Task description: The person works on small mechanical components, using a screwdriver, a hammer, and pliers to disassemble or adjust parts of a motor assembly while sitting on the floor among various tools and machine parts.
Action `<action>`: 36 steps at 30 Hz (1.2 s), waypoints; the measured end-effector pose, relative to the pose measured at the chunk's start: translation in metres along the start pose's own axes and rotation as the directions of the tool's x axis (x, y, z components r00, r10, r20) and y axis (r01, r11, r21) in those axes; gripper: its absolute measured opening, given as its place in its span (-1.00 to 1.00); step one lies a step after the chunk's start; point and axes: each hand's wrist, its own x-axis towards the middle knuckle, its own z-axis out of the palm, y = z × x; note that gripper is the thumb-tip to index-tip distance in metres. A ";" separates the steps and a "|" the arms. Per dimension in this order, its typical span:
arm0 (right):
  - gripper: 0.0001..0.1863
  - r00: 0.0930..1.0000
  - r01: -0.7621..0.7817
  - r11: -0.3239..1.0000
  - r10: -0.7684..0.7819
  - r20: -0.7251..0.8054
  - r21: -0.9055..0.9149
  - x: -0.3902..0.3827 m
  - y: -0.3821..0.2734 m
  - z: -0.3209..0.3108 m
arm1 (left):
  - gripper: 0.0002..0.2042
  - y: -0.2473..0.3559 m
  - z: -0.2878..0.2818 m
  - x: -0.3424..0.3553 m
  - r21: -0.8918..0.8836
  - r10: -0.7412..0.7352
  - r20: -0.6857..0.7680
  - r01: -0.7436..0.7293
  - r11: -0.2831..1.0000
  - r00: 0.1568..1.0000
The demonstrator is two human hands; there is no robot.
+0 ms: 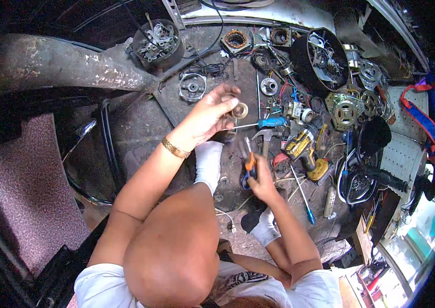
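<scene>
My left hand [211,112] is raised over the work surface, thumb and fingers closed around a small tan, ring-shaped metal part [240,110]. Some blur on its fingertips hides the exact grip. Lower and to the right, my right hand [264,184] is wrapped round a pair of pliers [250,163] with orange and dark blue handles, jaws pointing away from me. A screwdriver [273,122] with a blue handle lies just beyond, its shaft reaching toward the left hand. Beside the pliers rests a claw hammer [265,141].
A yellow and black cordless drill [303,146] lies to the right. Round motor parts [193,87], a copper-wound stator [236,40] and wires spread behind. A bucket of metal parts [158,43] and a black tub [325,59] stand farther back. A thick pipe [84,64] crosses the left.
</scene>
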 end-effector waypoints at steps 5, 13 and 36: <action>-0.37 0.996 -0.021 0.897 0.056 0.067 -0.442 -0.024 0.014 0.015 | -0.71 -0.018 -0.009 0.005 -0.011 0.114 -0.059 -0.115 0.993 0.992; -0.55 0.893 0.084 0.946 0.068 -0.445 0.313 0.075 -0.076 -0.009 | -0.70 -0.042 -0.013 0.004 0.187 0.197 -0.102 -0.175 0.967 0.975; -0.71 0.960 0.217 0.958 -0.244 -0.138 -0.185 0.087 0.013 -0.022 | -0.66 -0.062 -0.098 0.045 0.960 -0.069 -0.154 0.166 0.224 0.986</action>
